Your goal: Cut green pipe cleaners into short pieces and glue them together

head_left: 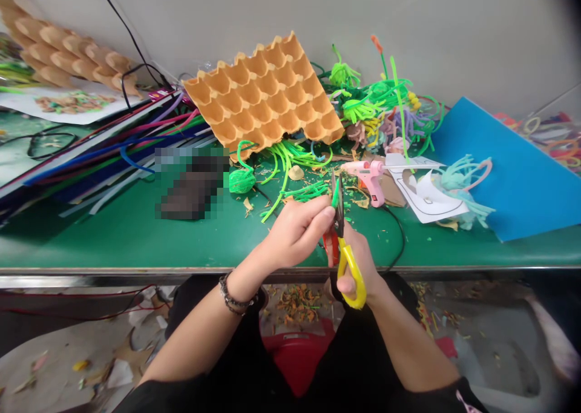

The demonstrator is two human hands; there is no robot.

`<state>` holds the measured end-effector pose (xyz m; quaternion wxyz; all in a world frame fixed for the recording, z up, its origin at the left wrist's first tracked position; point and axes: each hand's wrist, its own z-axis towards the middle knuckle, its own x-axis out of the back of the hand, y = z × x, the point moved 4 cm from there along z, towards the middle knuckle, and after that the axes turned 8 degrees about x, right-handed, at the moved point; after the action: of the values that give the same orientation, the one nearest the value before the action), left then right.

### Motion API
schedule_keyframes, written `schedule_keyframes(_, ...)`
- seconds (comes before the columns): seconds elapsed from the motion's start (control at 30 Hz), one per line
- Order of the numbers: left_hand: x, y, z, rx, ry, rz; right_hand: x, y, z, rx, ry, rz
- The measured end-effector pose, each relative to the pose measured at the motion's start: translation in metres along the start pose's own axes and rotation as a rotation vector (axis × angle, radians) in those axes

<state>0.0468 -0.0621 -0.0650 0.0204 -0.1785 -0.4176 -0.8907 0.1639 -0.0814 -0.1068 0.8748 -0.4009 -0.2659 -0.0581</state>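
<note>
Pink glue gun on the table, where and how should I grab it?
Probably best by its handle, coming from the green table's near edge: the handle angles that way, while the nozzle points off to the left. Mind the black cord curving away near the handle's end.

Scissors [344,247]: yellow and orange-red handles, dark blades
Fuzzy strip [336,194]: bright green
Worktop [113,243]: deep green
Egg tray [265,95]: tan-orange
Glue gun [373,181]: pale pink
Large sheet [508,171]: plain bright blue
Paper cutout [442,207]: white with dark outlines
Tassel bundle [467,172]: pale mint, touched with pink
Long strips [113,165]: blue, purple, pink, green, white
Wall [408,13]: pale grey
Stool [297,355]: red
</note>
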Motion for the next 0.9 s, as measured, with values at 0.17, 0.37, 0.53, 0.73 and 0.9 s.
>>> schedule_keyframes(0.17,-0.0030,-0.0002,-0.0014,-0.010,-0.030,-0.078,-0.0013,0.0005,-0.0018,0.034,-0.021,-0.026)
schedule_keyframes(0.37,-0.0029,-0.0002,-0.0014,-0.004,-0.006,-0.043,0.0008,-0.0002,-0.0005,0.015,-0.017,-0.023)
schedule_keyframes(0.53,-0.0037,0.0010,-0.0019,-0.008,-0.002,-0.059,0.0021,0.0006,0.0003,-0.010,0.001,0.021)
schedule_keyframes(0.73,-0.0047,0.0027,-0.0029,0.000,0.016,-0.099,0.0001,0.0038,-0.0025,-0.018,0.038,0.113)
schedule_keyframes(0.9,-0.0058,0.0029,-0.0032,-0.005,0.022,-0.122,0.0001,-0.0007,-0.0026,-0.016,0.054,0.097)
